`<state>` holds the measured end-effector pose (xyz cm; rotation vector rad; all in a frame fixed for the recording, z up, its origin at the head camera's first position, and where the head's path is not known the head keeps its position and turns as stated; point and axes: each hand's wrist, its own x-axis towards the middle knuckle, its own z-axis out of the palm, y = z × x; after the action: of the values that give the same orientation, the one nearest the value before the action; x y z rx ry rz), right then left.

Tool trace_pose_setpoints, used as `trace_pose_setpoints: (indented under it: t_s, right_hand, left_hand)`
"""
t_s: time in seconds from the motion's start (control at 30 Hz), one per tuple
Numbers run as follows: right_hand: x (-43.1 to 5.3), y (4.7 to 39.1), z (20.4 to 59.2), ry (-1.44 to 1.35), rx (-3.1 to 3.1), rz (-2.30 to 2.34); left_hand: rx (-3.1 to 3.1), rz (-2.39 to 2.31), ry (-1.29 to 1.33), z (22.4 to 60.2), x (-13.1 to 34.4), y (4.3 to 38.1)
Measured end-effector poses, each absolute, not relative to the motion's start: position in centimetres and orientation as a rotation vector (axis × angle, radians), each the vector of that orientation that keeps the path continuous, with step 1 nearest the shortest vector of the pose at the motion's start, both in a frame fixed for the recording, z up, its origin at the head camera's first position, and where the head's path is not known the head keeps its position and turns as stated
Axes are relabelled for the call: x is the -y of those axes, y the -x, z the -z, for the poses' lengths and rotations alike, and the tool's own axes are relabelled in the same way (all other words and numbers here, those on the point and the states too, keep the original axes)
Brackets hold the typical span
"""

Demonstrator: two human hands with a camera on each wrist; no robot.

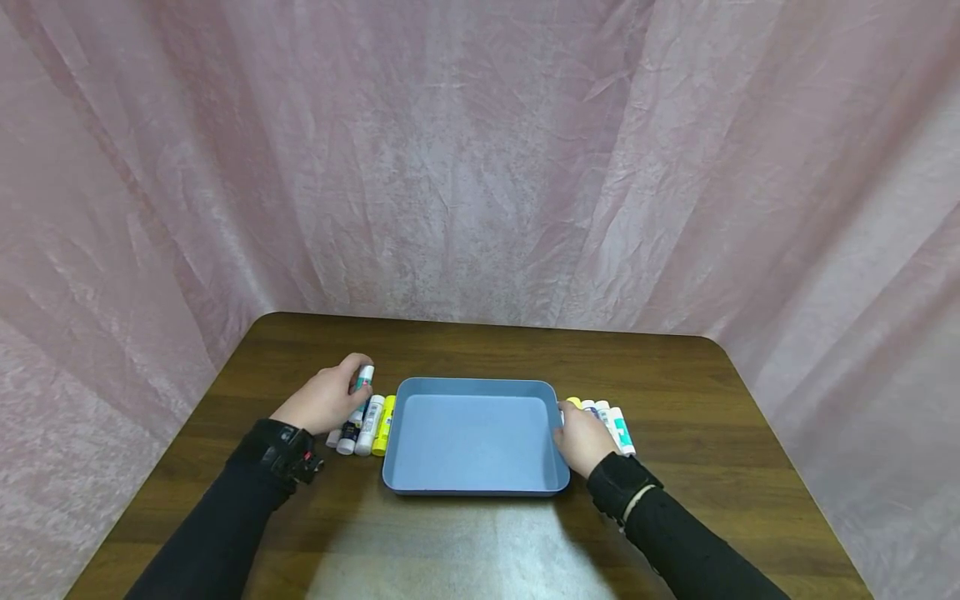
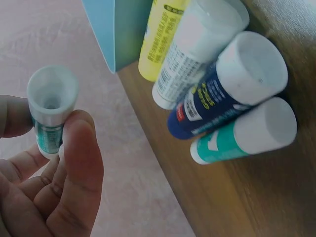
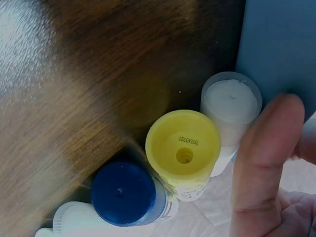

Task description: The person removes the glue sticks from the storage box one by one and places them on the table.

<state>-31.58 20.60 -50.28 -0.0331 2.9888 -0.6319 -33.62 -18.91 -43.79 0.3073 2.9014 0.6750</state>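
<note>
My left hand [image 1: 327,397] pinches a small glue stick [image 2: 49,116] with a teal label between thumb and fingers, upper left of a row. In that row lie a yellow glue stick [image 2: 163,37], a white one [image 2: 180,69], a navy one [image 2: 205,106] and another teal one [image 2: 222,140]. At the tray's right side, my right hand [image 1: 583,437] has a finger beside a glue stick with a translucent cap [image 3: 231,101]; I cannot tell whether it grips it. Beside that stick are a yellow glue stick [image 3: 182,143] and a blue-ended one [image 3: 123,192].
A shallow light blue tray [image 1: 476,492] lies between the two rows of glue sticks, with nothing visible in it. Further right, a white and teal glue stick [image 1: 622,431] ends the right row. The brown wooden table [image 1: 480,350] ends at a pink curtain [image 1: 480,167].
</note>
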Motion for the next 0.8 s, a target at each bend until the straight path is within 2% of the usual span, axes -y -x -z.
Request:
trace_pose_setpoints:
  t_s: [0.8]
  right_hand:
    - [-20.5,31.5,50.1,0.032,-2.986,0.635]
  left_hand:
    - [-2.887,-0.576,-0.181,45.3,22.2,34.5]
